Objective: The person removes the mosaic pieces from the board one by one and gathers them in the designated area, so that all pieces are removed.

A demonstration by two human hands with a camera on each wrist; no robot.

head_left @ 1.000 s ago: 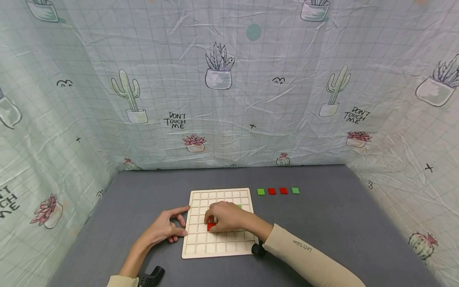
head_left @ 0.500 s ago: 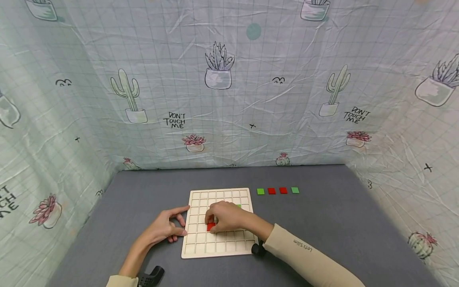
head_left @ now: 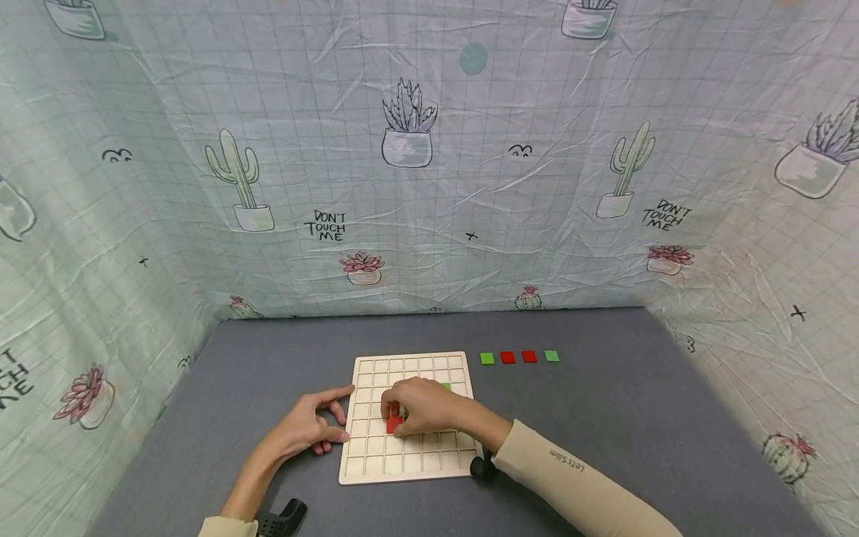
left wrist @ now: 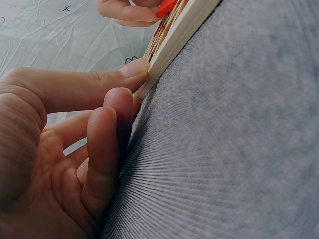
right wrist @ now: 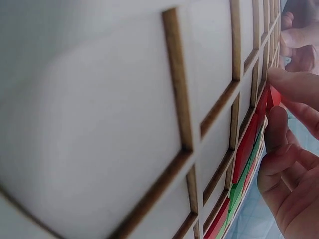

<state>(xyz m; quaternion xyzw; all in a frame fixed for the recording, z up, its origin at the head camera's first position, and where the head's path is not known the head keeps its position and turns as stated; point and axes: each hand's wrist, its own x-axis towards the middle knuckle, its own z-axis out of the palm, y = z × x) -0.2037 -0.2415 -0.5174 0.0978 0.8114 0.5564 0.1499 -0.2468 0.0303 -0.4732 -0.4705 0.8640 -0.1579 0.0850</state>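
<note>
A pale wooden grid board (head_left: 366, 466) lies on the grey table. My left hand (head_left: 302, 425) is at its left side, index finger and thumb stretched out to touch the edge; the left wrist view shows that thumb (left wrist: 134, 68) against the board's side. Over the board, my right hand (head_left: 426, 405) pinches a red square tile (head_left: 394, 425) between thumb and fingers. In the right wrist view this red tile (right wrist: 273, 97) stands tilted at the grid. Further red tiles (right wrist: 245, 149) and green tiles (right wrist: 235, 191) sit in squares nearby, mostly hidden by the right hand from above.
Beyond the board's right corner, a row holds a light green tile (head_left: 487, 359), two red tiles (head_left: 508, 357) and a darker green tile (head_left: 552, 356). A printed cloth (head_left: 429, 224) hangs behind and beside the table (head_left: 604, 403).
</note>
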